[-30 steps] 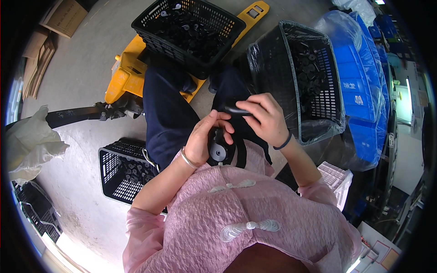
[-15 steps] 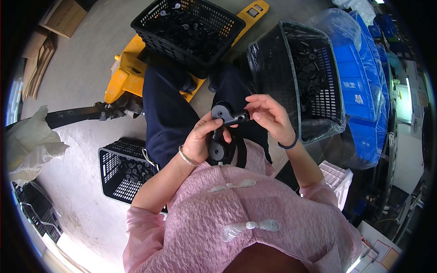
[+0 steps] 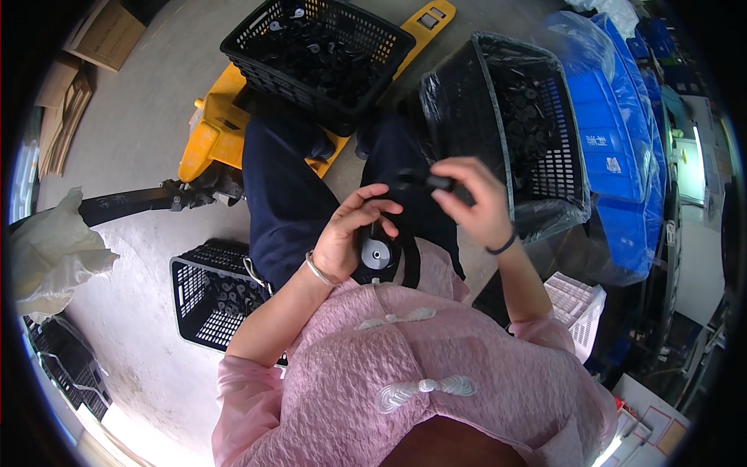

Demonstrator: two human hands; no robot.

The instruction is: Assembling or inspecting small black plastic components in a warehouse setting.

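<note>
Fingers of right hand (image 3: 475,202) pinch a black part (image 3: 424,181); left hand (image 3: 350,237) grips black wheel (image 3: 379,254) beside basket rim (image 3: 492,117)

Black part (image 3: 424,182) in the right hand (image 3: 475,204) blurred, shape unclear, round black part (image 3: 377,254) half covered by the left hand (image 3: 350,237), basket (image 3: 208,300) contents too small to tell

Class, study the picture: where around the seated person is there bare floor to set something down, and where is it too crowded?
Bare concrete floor lies open between the cardboard, the yellow pallet truck and the white bag. A smaller patch sits below the small black basket. To the right it is crowded: the tilted basket presses against blue crates.
</note>
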